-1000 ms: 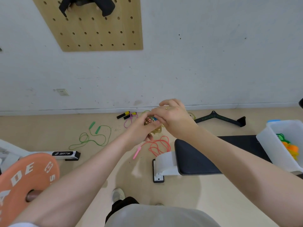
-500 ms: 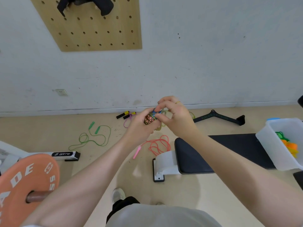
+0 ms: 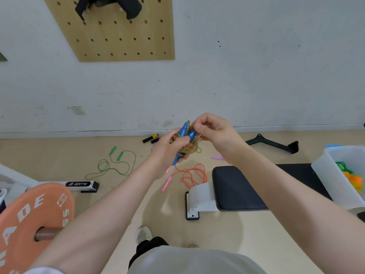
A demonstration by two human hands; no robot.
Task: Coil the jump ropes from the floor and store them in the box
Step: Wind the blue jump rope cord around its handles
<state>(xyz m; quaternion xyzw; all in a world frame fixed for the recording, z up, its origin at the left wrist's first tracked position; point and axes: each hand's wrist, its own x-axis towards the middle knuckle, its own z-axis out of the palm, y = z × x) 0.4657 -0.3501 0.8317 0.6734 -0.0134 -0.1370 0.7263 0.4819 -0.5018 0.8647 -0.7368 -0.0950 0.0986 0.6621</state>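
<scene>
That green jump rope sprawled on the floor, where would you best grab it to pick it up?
By the two green handles, coming from above. They lie close together at the far end of the green jump rope, stiff and thicker than the thin cord, which sprawls in loose loops. That is a judgement from its pose.

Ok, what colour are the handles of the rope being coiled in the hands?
Blue handles, seen in the head view.

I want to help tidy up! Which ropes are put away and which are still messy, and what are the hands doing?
Blue-handled rope: coiled, held in both hands.
Left hand: shut around the coil.
Right hand: pinching the coil's end.
Green rope: loose on floor.
Red rope: loose on floor.
Box: open, ropes inside.
</scene>
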